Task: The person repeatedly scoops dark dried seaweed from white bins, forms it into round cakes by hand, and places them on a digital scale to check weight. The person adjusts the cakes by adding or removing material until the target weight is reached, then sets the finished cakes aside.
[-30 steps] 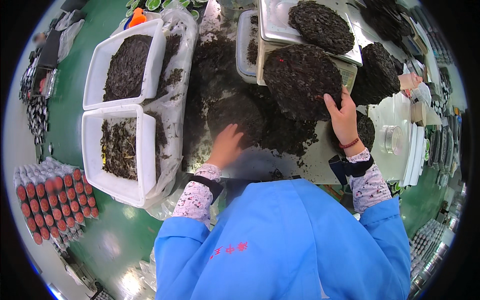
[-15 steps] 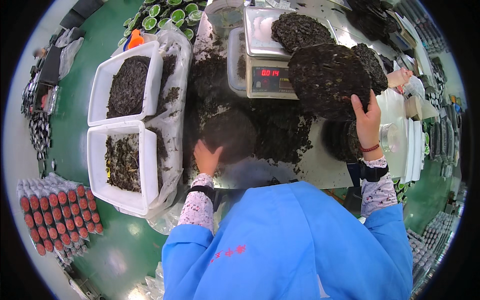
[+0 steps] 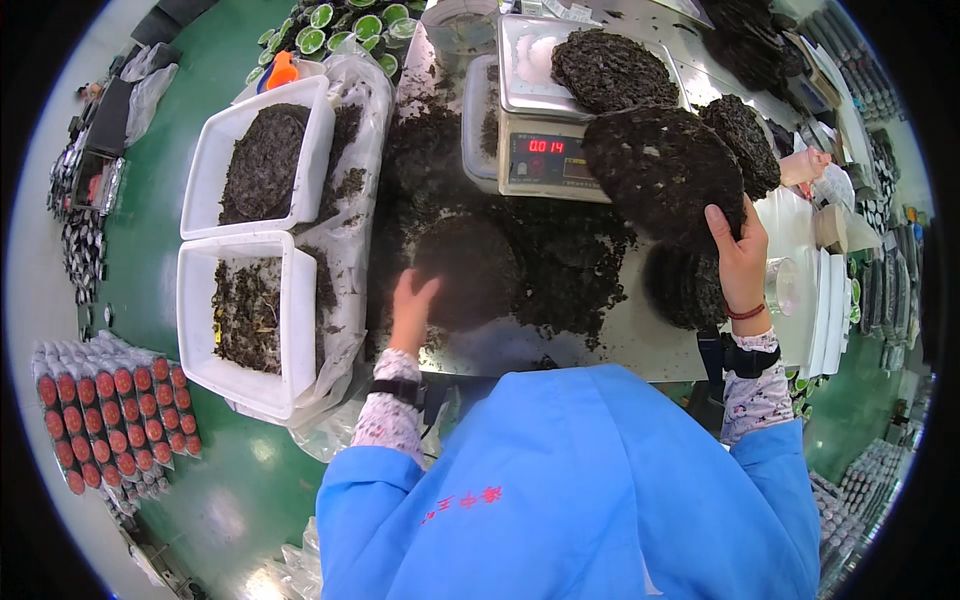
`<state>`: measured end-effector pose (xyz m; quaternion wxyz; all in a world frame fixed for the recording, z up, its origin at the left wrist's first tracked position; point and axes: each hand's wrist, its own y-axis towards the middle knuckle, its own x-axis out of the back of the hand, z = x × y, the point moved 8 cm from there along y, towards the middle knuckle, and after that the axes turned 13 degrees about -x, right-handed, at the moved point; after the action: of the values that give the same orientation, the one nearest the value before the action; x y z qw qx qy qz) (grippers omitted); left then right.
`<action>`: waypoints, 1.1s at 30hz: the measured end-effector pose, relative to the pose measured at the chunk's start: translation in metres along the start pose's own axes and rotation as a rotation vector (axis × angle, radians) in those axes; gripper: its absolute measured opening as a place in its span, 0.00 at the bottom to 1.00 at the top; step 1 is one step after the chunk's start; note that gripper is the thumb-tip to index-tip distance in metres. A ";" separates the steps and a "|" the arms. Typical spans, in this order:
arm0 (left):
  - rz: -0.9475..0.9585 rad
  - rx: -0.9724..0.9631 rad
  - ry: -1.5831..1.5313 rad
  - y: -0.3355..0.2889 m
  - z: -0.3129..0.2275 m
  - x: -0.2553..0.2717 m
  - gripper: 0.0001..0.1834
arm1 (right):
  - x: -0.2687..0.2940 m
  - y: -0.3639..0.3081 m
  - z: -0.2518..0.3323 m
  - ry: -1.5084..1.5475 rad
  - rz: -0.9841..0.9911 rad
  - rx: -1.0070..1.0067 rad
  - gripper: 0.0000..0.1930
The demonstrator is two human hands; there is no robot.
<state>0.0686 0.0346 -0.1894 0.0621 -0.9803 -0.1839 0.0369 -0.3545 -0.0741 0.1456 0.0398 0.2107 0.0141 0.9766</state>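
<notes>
My right hand [image 3: 738, 258] grips a large round dark cake of pressed leaves [image 3: 662, 172], held tilted above the metal table just in front of a digital scale [image 3: 545, 155]. Another dark cake [image 3: 612, 66] lies on the scale's pan. My left hand [image 3: 412, 310] rests with its fingers on the near edge of a round dark cake [image 3: 470, 270] lying flat on the table among loose dark leaf crumbs [image 3: 570, 265]. A further cake [image 3: 680, 290] lies on the table below my right hand.
Two white bins [image 3: 205, 310] with dark leaf bits stand at the left, lined by a clear plastic bag [image 3: 350, 150]. Red-capped items [image 3: 110, 420] lie in rows on the green floor. White plates [image 3: 830, 300] stack at the right. Small green cups [image 3: 350, 22] sit at the back.
My right hand has lifted the large cake up and toward the scale. My left hand has moved onto the edge of the flat cake on the table.
</notes>
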 end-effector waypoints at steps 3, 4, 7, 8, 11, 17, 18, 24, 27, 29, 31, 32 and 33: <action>0.096 0.108 -0.472 -0.016 -0.107 -0.022 0.22 | -0.025 -0.001 0.001 0.421 0.252 -0.168 0.16; 0.107 0.084 -0.467 -0.018 -0.127 -0.023 0.21 | -0.039 -0.001 -0.005 0.587 0.397 -0.285 0.16; 0.177 0.058 -0.509 -0.021 -0.173 -0.038 0.21 | -0.090 -0.006 0.007 0.471 0.631 -0.356 0.20; 0.194 0.058 -0.518 -0.024 -0.183 -0.043 0.22 | -0.105 -0.005 0.009 0.391 0.618 -0.301 0.20; 0.292 0.013 -0.596 -0.032 -0.202 -0.060 0.22 | -0.157 0.008 -0.015 0.315 0.615 -0.226 0.21; 0.117 -0.029 -0.357 -0.029 -0.218 -0.054 0.25 | -0.183 0.030 0.003 0.178 0.454 -0.039 0.24; 0.080 -0.017 -0.338 -0.027 -0.223 -0.058 0.25 | -0.185 0.033 0.013 0.190 0.493 0.016 0.25; -0.055 -0.044 -0.539 0.023 -0.244 -0.071 0.23 | -0.103 0.119 0.017 -0.681 -0.100 0.580 0.36; 0.036 -0.071 -0.593 0.064 -0.266 -0.107 0.22 | -0.072 0.136 -0.044 -1.098 -0.071 0.525 0.36; 0.085 -0.060 -0.613 0.093 -0.273 -0.137 0.22 | -0.049 0.118 -0.039 -1.036 -0.137 0.703 0.31; 0.127 -0.020 -0.633 0.124 -0.273 -0.173 0.21 | -0.012 0.091 -0.028 -0.817 -0.193 0.652 0.29; 0.148 0.021 -0.635 0.138 -0.266 -0.187 0.22 | 0.006 0.078 -0.016 -0.713 -0.209 0.583 0.30; 0.179 0.066 -0.635 0.154 -0.257 -0.205 0.23 | 0.022 0.065 -0.013 -0.675 -0.276 0.574 0.33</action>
<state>-0.0425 -0.2099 0.0539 0.0297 -0.9296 -0.1060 0.3518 -0.3848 -0.1376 0.1457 0.1119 0.5153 0.2982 0.7956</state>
